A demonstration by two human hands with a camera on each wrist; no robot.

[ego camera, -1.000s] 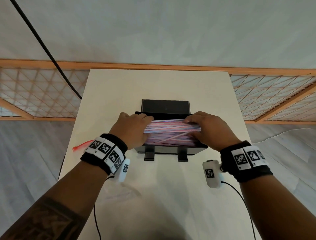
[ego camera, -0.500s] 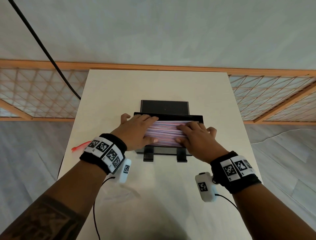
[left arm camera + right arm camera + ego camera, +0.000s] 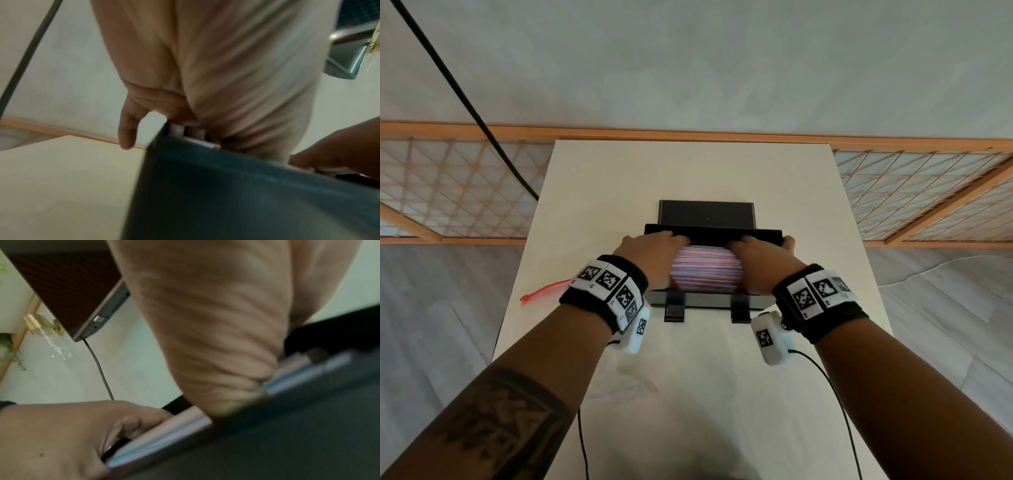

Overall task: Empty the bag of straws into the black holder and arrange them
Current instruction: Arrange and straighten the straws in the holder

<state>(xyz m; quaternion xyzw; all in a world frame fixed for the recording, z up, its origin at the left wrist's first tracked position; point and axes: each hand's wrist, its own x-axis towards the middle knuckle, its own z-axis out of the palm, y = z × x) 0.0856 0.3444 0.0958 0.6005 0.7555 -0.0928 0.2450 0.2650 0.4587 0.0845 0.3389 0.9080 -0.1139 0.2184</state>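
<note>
- Squaring the straws (image 3: 705,270), the left hand (image 3: 650,255) and right hand (image 3: 760,260) are laid flat across their ends.
- Fingers (image 3: 739,244) are kept straight, gripping nothing, so the pile is levelled inside the black holder (image 3: 709,301), mid-worktop (image 3: 688,171).

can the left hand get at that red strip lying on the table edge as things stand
Probably yes: the red strip lies bare on the table just outside the left hand, nothing between them, though that hand is busy on the straws.

A pale desk (image 3: 619,192) stands on grey plank floor (image 3: 431,325), with a plain grey-white wall (image 3: 705,61) at twelve o'clock above an orange lattice rail (image 3: 448,192).
</note>
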